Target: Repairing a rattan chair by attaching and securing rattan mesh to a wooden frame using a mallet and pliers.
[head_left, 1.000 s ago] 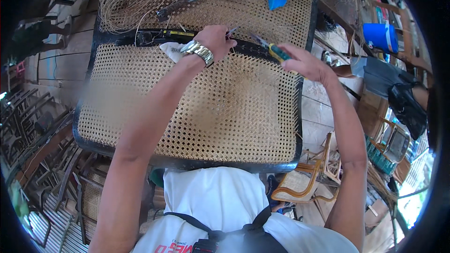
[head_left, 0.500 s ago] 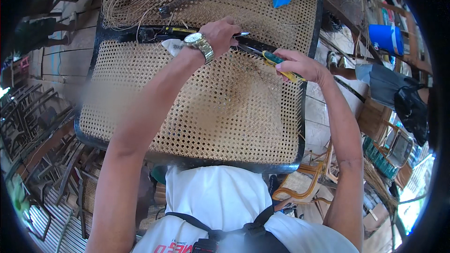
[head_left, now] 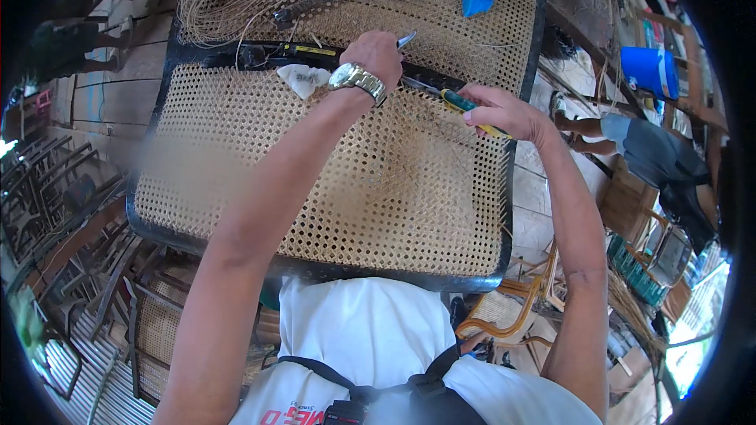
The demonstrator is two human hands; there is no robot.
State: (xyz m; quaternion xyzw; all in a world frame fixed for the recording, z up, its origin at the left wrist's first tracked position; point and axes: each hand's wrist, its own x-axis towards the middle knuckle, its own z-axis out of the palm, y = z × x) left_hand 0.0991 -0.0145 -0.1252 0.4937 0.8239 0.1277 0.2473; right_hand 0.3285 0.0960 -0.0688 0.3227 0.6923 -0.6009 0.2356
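Head view: the near panel of woven cane lies in its black frame before the person, its mesh spanning side to side; the weave is judged essentially complete there. The far panel is likewise meshed where visible. Work appears confined to the crossbar between them; that edge is judged unfinished, though its fixing is too small to verify. Short strand ends show along the near panel's right edge, apparently untrimmed. The left hand, at the crossbar, is curled, apparently gripping a metal blade; its fingertips are hidden. The right hand is closed on a green-yellow tool, tip toward the left hand; contact cannot be confirmed. A cane coil lies on the far panel, so material is available.
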